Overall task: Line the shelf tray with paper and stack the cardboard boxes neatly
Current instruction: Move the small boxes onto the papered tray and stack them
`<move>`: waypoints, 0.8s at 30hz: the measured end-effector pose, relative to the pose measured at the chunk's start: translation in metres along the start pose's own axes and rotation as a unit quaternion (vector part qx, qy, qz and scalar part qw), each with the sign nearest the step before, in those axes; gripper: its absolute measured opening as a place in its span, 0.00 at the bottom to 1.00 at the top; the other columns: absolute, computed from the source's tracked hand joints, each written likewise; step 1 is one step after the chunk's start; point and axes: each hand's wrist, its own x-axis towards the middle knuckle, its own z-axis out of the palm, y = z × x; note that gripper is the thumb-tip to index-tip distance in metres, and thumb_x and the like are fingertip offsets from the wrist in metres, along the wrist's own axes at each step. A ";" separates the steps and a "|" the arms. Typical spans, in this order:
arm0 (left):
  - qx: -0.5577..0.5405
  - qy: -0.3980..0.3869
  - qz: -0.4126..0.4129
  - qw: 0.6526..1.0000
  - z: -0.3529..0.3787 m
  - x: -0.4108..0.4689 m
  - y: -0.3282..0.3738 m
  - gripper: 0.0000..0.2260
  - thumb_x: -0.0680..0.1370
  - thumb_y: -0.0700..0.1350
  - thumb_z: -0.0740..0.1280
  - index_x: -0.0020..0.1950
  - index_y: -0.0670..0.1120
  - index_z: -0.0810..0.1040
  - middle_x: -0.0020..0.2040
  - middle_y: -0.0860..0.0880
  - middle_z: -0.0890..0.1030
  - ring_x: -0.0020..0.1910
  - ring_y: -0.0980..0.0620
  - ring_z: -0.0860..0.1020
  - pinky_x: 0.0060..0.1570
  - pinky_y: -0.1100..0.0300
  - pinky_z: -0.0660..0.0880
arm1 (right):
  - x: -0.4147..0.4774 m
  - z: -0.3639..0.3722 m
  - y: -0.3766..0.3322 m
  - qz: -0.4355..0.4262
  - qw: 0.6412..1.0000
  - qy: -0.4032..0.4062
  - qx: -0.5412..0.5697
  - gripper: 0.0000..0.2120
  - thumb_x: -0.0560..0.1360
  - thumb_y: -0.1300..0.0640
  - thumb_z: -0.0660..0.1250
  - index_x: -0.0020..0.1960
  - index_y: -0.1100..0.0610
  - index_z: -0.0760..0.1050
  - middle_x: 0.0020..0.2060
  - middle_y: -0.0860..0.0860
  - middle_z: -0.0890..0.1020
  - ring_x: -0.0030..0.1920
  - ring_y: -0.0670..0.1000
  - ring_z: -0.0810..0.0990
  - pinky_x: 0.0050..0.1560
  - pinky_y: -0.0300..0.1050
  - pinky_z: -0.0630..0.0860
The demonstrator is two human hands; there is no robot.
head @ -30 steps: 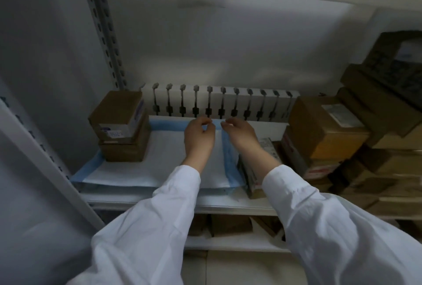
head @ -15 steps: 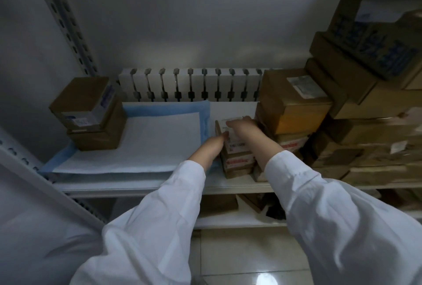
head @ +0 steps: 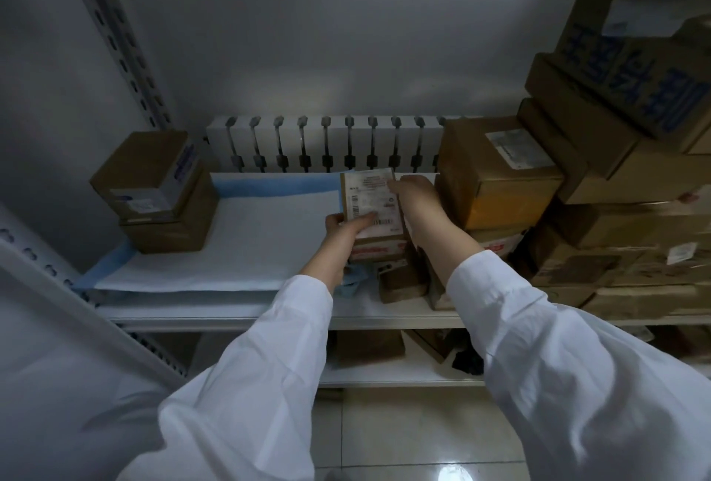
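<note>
The box [head: 371,203] is a small brown carton, its top covered by a white label with red print and barcodes and red-and-white tape across its near side. It is held at the right edge of the blue-bordered white paper [head: 250,238] lining the shelf [head: 269,313]. The left hand [head: 340,230] grips its near-left corner with the thumb on the label, and the right hand [head: 417,197] curls over its far-right edge. A stack [head: 154,191] of two cartons stands on the paper's left end, and a pile [head: 500,172] of cartons stands just to the right.

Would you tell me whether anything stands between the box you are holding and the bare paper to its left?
Nothing visible does. The left hand and right hand hold the box over the right edge of the paper, which is bare up to the stacked boxes at far left.
</note>
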 end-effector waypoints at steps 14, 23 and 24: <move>-0.156 -0.009 -0.010 0.988 -0.044 0.019 -0.001 0.10 0.74 0.49 0.69 0.54 0.50 0.77 0.52 0.45 0.83 0.55 0.44 0.79 0.56 0.48 0.74 | 0.001 0.039 0.067 0.041 0.923 -0.038 -0.380 0.26 0.80 0.54 0.58 0.74 0.63 0.56 0.71 0.61 0.63 0.70 0.60 0.66 0.69 0.50 0.66; -0.184 -0.018 -0.024 0.983 -0.058 0.026 -0.001 0.15 0.73 0.48 0.70 0.58 0.49 0.76 0.54 0.43 0.83 0.58 0.42 0.78 0.62 0.43 0.72 | -0.002 0.055 0.083 0.096 0.893 -0.039 -0.438 0.32 0.81 0.46 0.51 0.77 0.58 0.41 0.76 0.61 0.46 0.75 0.62 0.50 0.74 0.57 0.53; -0.186 -0.022 -0.021 0.982 -0.059 0.026 -0.001 0.14 0.73 0.48 0.70 0.58 0.48 0.76 0.53 0.43 0.83 0.58 0.42 0.78 0.62 0.43 0.72 | 0.000 0.056 0.083 0.121 0.899 -0.029 -0.419 0.34 0.80 0.43 0.51 0.77 0.58 0.39 0.76 0.59 0.47 0.75 0.62 0.51 0.74 0.58 0.53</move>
